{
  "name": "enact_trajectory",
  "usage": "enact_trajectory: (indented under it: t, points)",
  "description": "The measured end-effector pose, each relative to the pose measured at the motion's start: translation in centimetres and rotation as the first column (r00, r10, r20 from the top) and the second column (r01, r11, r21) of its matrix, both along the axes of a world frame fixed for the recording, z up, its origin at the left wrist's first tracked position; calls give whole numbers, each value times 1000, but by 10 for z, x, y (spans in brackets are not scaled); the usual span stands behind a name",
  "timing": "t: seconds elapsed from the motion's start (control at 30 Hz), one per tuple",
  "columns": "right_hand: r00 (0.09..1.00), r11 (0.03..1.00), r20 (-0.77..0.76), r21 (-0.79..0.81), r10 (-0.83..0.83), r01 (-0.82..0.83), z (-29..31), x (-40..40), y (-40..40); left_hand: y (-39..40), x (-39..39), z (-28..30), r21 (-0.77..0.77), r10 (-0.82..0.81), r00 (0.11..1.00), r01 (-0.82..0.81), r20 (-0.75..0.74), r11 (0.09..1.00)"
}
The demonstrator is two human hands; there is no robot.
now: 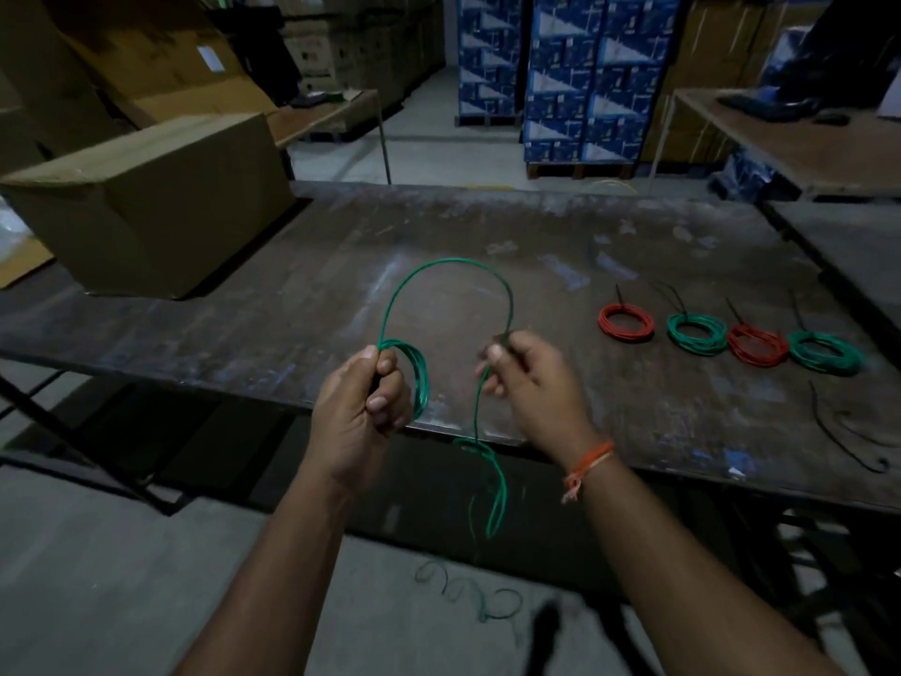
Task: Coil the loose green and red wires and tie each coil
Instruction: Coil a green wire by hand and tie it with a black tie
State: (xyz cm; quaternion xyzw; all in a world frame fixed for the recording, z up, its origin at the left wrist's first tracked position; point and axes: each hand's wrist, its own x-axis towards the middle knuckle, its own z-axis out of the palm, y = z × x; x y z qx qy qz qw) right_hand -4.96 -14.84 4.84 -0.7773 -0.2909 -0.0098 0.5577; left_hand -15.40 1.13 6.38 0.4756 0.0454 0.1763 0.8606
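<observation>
The left hand point(363, 407) gripped the green wire point(453, 265) coil; the right hand point(529, 378) pinched its springy, light strand just beside.

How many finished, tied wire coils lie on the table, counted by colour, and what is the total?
Red tied wire coils: 2
Green tied wire coils: 2
Total: 4
The green wire being wound in the hands is not counted.
</observation>
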Motion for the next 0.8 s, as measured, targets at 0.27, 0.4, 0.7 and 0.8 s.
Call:
enact_trajectory:
  t: [0.27,0.4,0.7,0.8]
  points:
    - [982,985,-164,158,92,-66,6,7,1,12,7,0,4,15,1000,-15,-7,1000]
    - [899,936,-341,-119,275,-331,-3,-2,-4,14,8,-1,2,14,1000,-14,-4,1000]
    - [812,681,-444,-461,379,-569,-32,-17,-5,10,12,-7,-24,-7,1000,7,16,1000]
    - [967,834,-250,-541,-39,-107,-46,11,-17,7,12,-8,-11,-23,999,24,21,1000]
